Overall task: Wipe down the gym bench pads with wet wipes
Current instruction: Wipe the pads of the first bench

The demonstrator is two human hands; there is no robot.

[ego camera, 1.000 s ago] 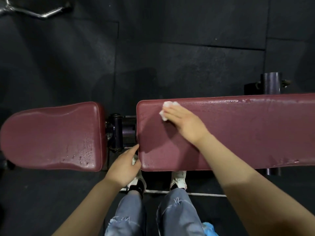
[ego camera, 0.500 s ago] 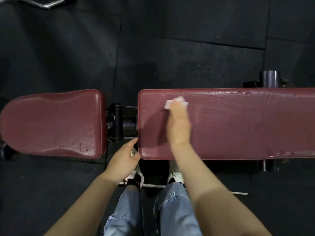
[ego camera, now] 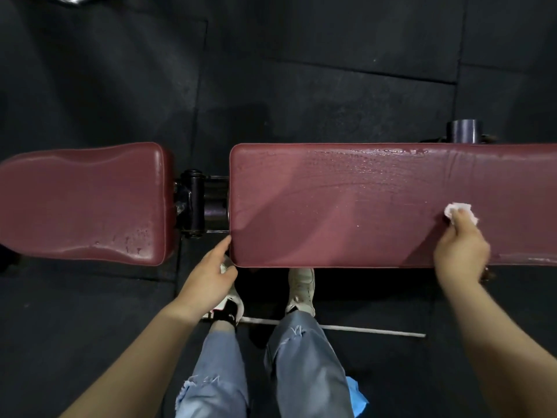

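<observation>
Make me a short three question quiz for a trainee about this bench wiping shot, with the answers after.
1. True or false: the right hand presses a white wet wipe on the long back pad.
2. Multiple choice: the left hand is at
A. the seat pad's middle
B. the back pad's near left corner
C. the floor
3. Fill in: the black hinge sits in the gap between the two ____.

Key: 1 true; 2 B; 3 pads.
</observation>
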